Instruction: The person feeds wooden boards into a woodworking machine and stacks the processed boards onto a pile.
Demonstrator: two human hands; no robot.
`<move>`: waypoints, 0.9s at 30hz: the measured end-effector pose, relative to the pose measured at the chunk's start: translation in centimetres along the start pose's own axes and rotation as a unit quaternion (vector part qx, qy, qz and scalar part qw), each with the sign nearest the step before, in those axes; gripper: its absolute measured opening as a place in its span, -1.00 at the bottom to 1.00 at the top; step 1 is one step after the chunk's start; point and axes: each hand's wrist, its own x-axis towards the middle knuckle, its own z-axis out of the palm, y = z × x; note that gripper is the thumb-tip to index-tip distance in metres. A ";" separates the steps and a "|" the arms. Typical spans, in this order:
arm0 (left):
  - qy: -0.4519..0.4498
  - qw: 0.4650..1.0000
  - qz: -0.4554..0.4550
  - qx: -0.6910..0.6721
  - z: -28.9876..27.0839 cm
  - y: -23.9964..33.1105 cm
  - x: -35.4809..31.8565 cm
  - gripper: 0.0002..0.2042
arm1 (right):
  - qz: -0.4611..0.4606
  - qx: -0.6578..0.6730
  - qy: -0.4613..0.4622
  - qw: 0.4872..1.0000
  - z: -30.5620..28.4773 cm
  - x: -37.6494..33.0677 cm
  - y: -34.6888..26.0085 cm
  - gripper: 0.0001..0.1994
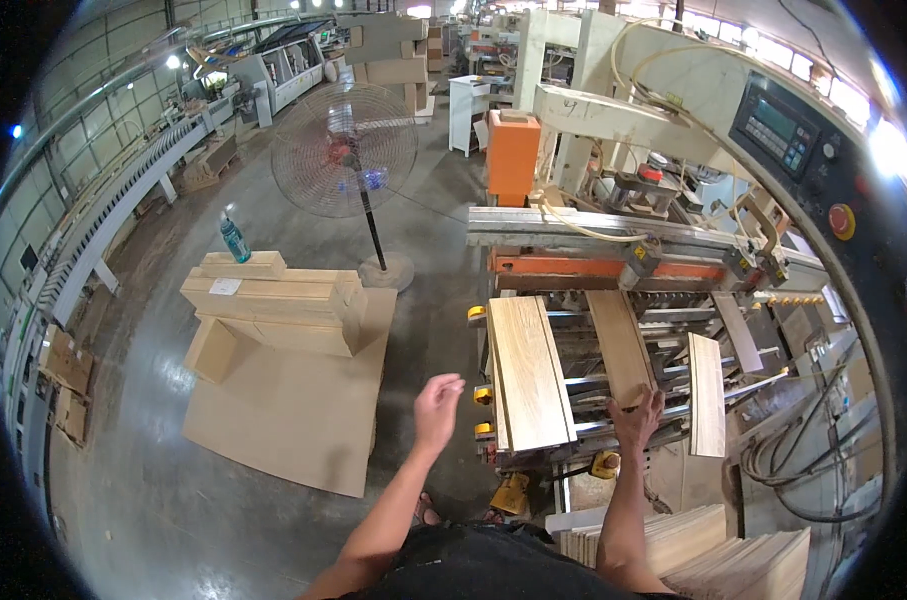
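Over the grey floor, left of the machine, my left hand (437,412) hangs in the air with loosely bent fingers and nothing in it. My right hand (636,416) grips the near end of a brown wooden board (618,345), which lies lengthwise across the machine's rails, its far end close under the orange beam. To its left rest lighter wood-grain boards (528,370), one partly over another. A short pale board (706,395) lies to the right of my right hand, with a narrower strip (736,330) beyond it.
Stacked boards (743,560) stand by my right forearm. A control panel (783,130) with a red button overhangs the right side. On the left, bundled panels (283,300) sit on a large brown sheet (283,430), a bottle (235,240) on top. Behind stands a fan (345,150).
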 end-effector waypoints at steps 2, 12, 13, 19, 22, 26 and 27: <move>-0.046 0.999 -0.006 0.006 2.9 2.4 0.1 -0.80 | 0.002 0.000 0.012 1.000 0.0 -0.1 -0.1 -0.22; -0.266 0.931 0.164 0.190 12.9 6.5 -3.3 -0.65 | -0.049 0.006 0.085 0.995 -2.3 -4.9 -0.2 -0.33; -0.318 0.902 0.169 0.238 13.4 6.2 -3.7 -0.56 | -0.035 0.038 0.070 0.996 -3.1 -5.7 0.0 -0.32; -0.425 0.740 0.292 0.431 17.1 2.6 -7.3 -0.37 | -0.056 0.068 0.012 0.996 -10.1 -9.1 0.1 -0.28; -0.394 0.778 0.341 0.350 18.9 1.8 -8.0 -0.43 | -0.029 0.041 -0.043 0.998 -13.9 -9.1 -0.6 -0.20; -0.398 0.804 0.369 0.245 20.4 2.9 -7.3 -0.57 | -0.058 0.156 -0.057 0.984 -16.7 -8.6 -0.9 0.04; -0.356 0.813 0.395 0.235 20.4 3.7 -7.1 -0.59 | -0.088 0.287 0.011 0.954 -16.9 -8.5 -0.9 0.13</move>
